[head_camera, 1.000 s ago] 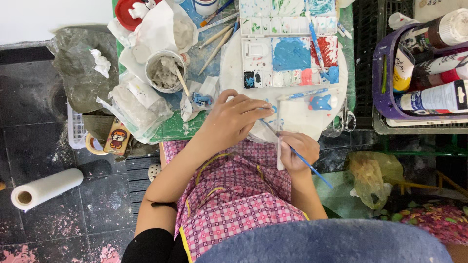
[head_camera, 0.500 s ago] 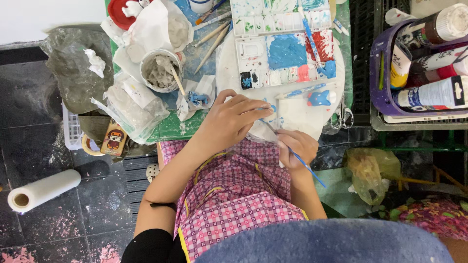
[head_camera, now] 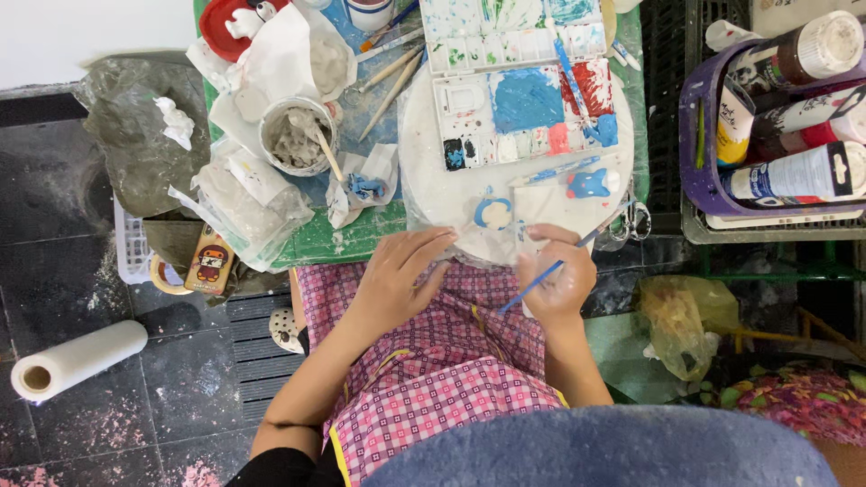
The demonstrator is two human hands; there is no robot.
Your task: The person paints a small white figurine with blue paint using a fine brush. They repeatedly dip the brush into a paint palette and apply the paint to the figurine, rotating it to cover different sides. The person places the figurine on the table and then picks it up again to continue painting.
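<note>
Right hand [head_camera: 559, 280] pinches a blue paintbrush [head_camera: 552, 269]; left hand [head_camera: 401, 271], fingers loosely spread, rests at the white round board [head_camera: 424, 153] edge, near a blue-ringed clay piece [head_camera: 493, 213].

Small green table [head_camera: 347, 242] is packed — round white board [head_camera: 424, 144] with a paint palette [head_camera: 514, 81] on it, clay cup [head_camera: 296, 135] to the left, brushes [head_camera: 390, 77] at the far side.
</note>
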